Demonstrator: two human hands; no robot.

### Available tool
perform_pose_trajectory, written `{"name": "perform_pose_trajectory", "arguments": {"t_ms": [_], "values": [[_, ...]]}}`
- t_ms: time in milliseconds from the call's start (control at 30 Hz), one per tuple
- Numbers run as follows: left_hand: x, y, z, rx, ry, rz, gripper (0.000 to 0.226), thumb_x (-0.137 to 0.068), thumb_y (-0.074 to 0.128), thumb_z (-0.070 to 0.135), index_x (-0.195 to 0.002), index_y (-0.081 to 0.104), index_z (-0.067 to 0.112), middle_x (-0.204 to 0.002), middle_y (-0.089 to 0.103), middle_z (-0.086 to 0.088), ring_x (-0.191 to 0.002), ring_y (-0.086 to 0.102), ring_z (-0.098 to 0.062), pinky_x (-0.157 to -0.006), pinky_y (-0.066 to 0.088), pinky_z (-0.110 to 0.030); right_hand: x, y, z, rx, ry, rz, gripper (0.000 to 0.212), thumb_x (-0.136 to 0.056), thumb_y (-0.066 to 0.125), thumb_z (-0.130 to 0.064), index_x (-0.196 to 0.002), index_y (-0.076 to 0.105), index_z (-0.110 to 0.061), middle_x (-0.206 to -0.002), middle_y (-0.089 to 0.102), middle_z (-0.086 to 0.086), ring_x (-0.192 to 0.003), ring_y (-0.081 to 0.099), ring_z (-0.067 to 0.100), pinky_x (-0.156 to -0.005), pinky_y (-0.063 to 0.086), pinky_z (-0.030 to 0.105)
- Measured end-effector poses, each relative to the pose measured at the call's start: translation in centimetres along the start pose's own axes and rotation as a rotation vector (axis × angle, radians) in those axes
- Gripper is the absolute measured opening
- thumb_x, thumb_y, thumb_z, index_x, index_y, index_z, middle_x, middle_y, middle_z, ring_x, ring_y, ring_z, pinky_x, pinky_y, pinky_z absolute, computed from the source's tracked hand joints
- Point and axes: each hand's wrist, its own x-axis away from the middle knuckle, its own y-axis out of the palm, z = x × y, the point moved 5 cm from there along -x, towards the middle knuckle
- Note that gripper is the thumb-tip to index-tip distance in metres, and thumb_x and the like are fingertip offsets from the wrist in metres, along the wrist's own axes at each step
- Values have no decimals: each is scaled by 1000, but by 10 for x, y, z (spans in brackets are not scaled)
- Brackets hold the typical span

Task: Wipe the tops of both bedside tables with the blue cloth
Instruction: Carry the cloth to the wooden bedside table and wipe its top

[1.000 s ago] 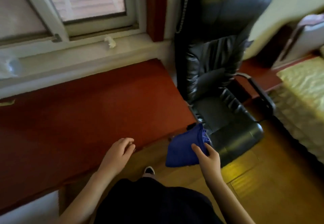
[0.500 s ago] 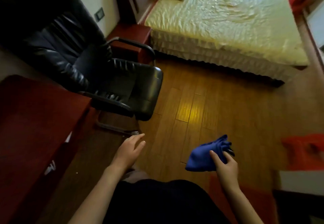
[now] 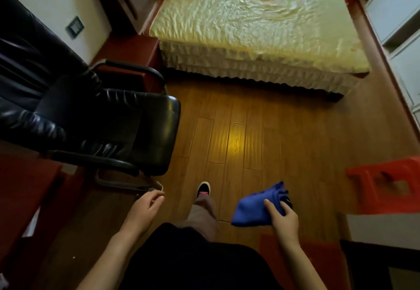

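Note:
My right hand [image 3: 284, 218] holds the bunched blue cloth [image 3: 254, 208] at waist height over the wooden floor. My left hand [image 3: 145, 208] hangs loose with its fingers slightly curled and nothing in it. A red-brown bedside table [image 3: 134, 46] stands far ahead on the left, between the wall and the bed [image 3: 256, 24], partly hidden behind the chair's armrest. A second bedside table is not visible.
A black leather office chair [image 3: 91, 117] fills the left side, close to my left hand. A red-brown desk [image 3: 20, 189] edges the lower left. A red plastic stool [image 3: 386, 187] stands at the right. My foot [image 3: 203, 189] steps on open floor planks [image 3: 250, 130] leading to the bed.
My view has swung from the window and desk round to the bed and I have stepped forward. The cloth stays in my right hand; the left hand has left the desk edge.

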Motion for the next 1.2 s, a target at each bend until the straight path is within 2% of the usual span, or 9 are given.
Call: {"name": "perform_pose_trajectory", "arguments": {"t_ms": [100, 200, 333, 400, 533, 767, 933, 1000, 1200], "values": [[-48, -20, 6, 35, -21, 46, 19, -99, 45, 28, -112, 59, 29, -112, 57, 6, -104, 52, -10, -72, 39, -18, -50, 46, -48, -25, -72, -105, 9, -89, 68, -16, -98, 69, -19, -97, 73, -1, -91, 69, 13, -78, 56, 29], [-104, -42, 24, 36, -48, 77, 22, -99, 46, 28, -114, 61, 25, -116, 61, 0, -102, 54, -13, -75, 41, -25, -98, 83, -102, -9, -121, -159, 9, -89, 67, -15, -98, 71, -15, -96, 75, 2, -90, 71, 13, -79, 58, 30], [-171, -72, 78, 27, -18, 148, 24, -98, 46, 30, -115, 62, 23, -112, 61, 2, -97, 56, -9, -68, 40, -17, -156, 109, -171, 3, -156, -191, 11, -89, 67, -15, -99, 71, -12, -95, 75, 6, -91, 71, 17, -81, 57, 37], [-200, -83, 110, 3, 14, 152, 24, -98, 46, 32, -114, 62, 24, -108, 60, 6, -97, 56, -7, -71, 41, -18, -185, 113, -198, 13, -160, -180, 11, -90, 67, -13, -99, 71, -9, -95, 75, 8, -92, 71, 20, -81, 56, 38], [-261, -93, 173, 3, 82, 113, 26, -97, 46, 33, -115, 63, 23, -108, 62, 7, -100, 57, -5, -77, 43, -19, -246, 109, -242, -2, -157, -137, 10, -90, 66, -14, -99, 70, -12, -95, 74, 6, -90, 71, 17, -70, 57, 24], [-383, -89, 250, 12, 94, 120, 29, -98, 46, 32, -120, 62, 20, -112, 62, 5, -104, 57, -6, -80, 44, -17, -383, 127, -317, -4, -160, -153, 13, -90, 65, -15, -103, 66, -16, -103, 70, 7, -98, 66, 18, -73, 50, 25], [-461, -113, 295, 86, -41, 233, 31, -99, 45, 31, -122, 60, 19, -120, 60, 3, -109, 54, -10, -85, 42, -22, -484, 188, -410, 93, -194, -318, 12, -90, 66, -15, -102, 66, -18, -97, 70, 1, -92, 67, 14, -73, 53, 26], [-483, -129, 306, 133, -89, 300, 29, -99, 44, 30, -121, 61, 19, -120, 60, 4, -109, 54, -10, -85, 41, -22, -511, 227, -448, 158, -232, -406, 11, -89, 67, -16, -96, 67, -24, -95, 72, -2, -86, 70, 10, -71, 55, 24], [-519, -179, 298, 277, -265, 501, 25, -99, 44, 31, -115, 63, 24, -118, 60, 6, -109, 55, -11, -88, 41, -25, -560, 364, -534, 298, -283, -674, 8, -90, 67, -18, -93, 67, -25, -89, 74, -7, -79, 72, 5, -63, 56, 17]]}}
